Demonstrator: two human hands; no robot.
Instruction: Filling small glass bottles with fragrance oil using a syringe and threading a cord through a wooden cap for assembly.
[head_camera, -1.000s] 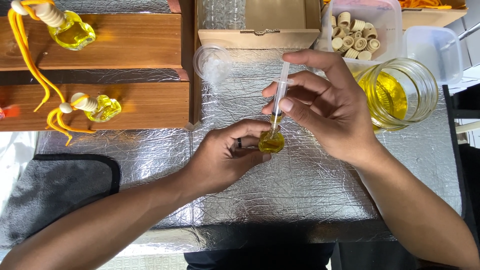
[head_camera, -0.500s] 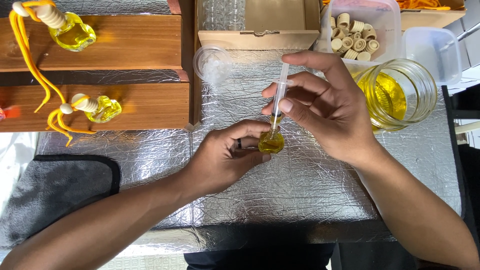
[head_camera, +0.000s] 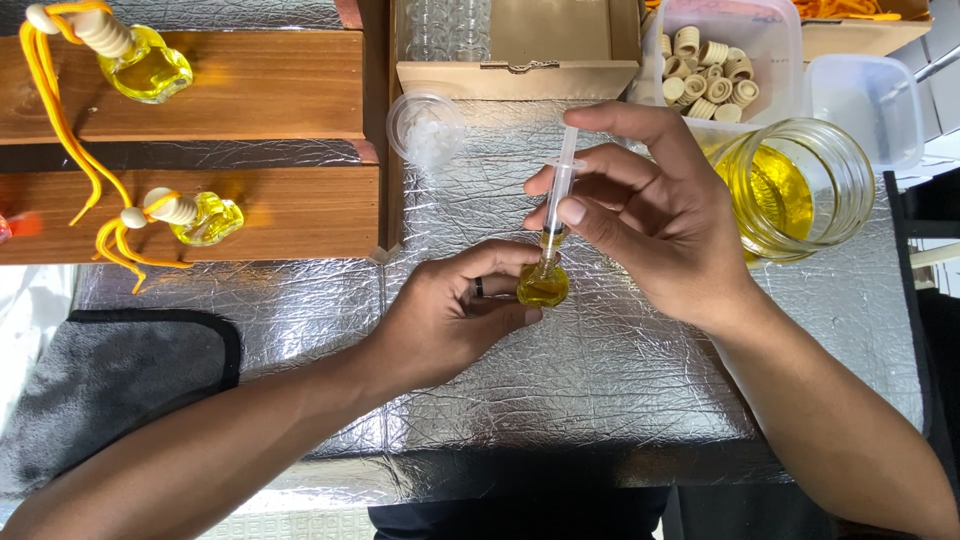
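Note:
My left hand (head_camera: 455, 315) grips a small round glass bottle (head_camera: 543, 286) filled with yellow liquid, steadying it on the silver foil mat (head_camera: 560, 400). Above it my right hand (head_camera: 655, 215) holds a clear plastic syringe (head_camera: 558, 195) upright, its tip inside the bottle's neck and the thumb pressed against the barrel. A dark ring shows on one finger of the left hand.
A glass jar of yellow liquid (head_camera: 790, 190) stands right of my hands. Behind are a tub of wooden caps (head_camera: 715, 70), a cardboard box (head_camera: 515, 75), a small clear lid (head_camera: 425, 125) and an empty plastic tub (head_camera: 865, 105). Two filled bottles with orange cords (head_camera: 150, 65) (head_camera: 200, 215) lie on wooden shelves at left. A grey cloth (head_camera: 100, 385) lies front left.

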